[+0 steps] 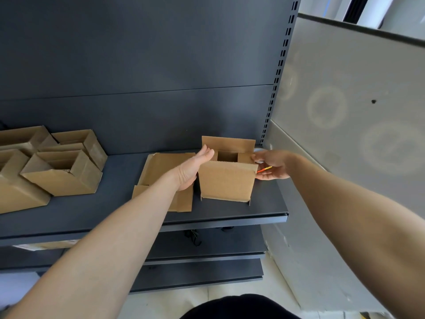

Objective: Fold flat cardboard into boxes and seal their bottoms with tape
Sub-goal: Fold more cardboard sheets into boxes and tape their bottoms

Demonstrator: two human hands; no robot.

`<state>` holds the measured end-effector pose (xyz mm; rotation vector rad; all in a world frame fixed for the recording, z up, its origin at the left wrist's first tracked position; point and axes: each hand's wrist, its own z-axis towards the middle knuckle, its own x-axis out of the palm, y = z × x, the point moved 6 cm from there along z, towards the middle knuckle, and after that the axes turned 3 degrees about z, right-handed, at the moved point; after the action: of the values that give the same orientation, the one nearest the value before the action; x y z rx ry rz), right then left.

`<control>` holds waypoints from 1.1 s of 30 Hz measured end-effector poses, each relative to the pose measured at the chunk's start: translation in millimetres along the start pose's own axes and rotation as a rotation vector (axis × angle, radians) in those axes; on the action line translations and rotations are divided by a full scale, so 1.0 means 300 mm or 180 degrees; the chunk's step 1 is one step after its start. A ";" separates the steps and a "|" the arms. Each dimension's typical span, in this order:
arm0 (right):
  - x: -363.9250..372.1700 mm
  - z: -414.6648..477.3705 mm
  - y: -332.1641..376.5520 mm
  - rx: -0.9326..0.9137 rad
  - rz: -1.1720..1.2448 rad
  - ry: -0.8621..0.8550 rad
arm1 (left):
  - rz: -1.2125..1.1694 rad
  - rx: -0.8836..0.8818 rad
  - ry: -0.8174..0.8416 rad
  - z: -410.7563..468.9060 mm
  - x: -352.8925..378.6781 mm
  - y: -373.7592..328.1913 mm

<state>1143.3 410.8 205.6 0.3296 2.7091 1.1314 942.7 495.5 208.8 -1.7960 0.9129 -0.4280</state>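
A small brown cardboard box (pixel 226 180) stands on the dark shelf (pixel 264 203), its flaps up and its inside showing. My left hand (pixel 193 168) presses flat against the box's left side, fingers straight. My right hand (pixel 271 165) touches the box's right flap and holds a thin orange object (pixel 264 169) in its fingers. Flat cardboard sheets (pixel 165 178) lie on the shelf just left of the box, under my left wrist. A roll of tape (pixel 258 149) peeks out behind the box, mostly hidden.
Several folded boxes (pixel 62 173) crowd the shelf's left end. The shelf's dark back panel rises behind. A grey partition wall (pixel 345 100) stands close on the right. Lower shelves (pixel 202 247) sit beneath, with pale floor below.
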 end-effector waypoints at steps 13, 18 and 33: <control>0.024 -0.033 0.053 0.0219 0.0182 -0.0029 | 0.0377 0.0412 -0.0631 0.007 -0.016 -0.003; 0.029 -0.027 0.051 0.0218 0.0213 0.0019 | 0.0274 0.0397 -0.0972 0.022 -0.015 0.006; 0.051 0.013 0.035 -0.0012 -0.0636 0.0021 | 0.0579 0.0455 -0.1000 0.025 -0.023 -0.008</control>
<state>1130.9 424.8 209.2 0.0522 2.6731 1.0822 944.1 505.9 208.8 -1.5783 0.7940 -0.0880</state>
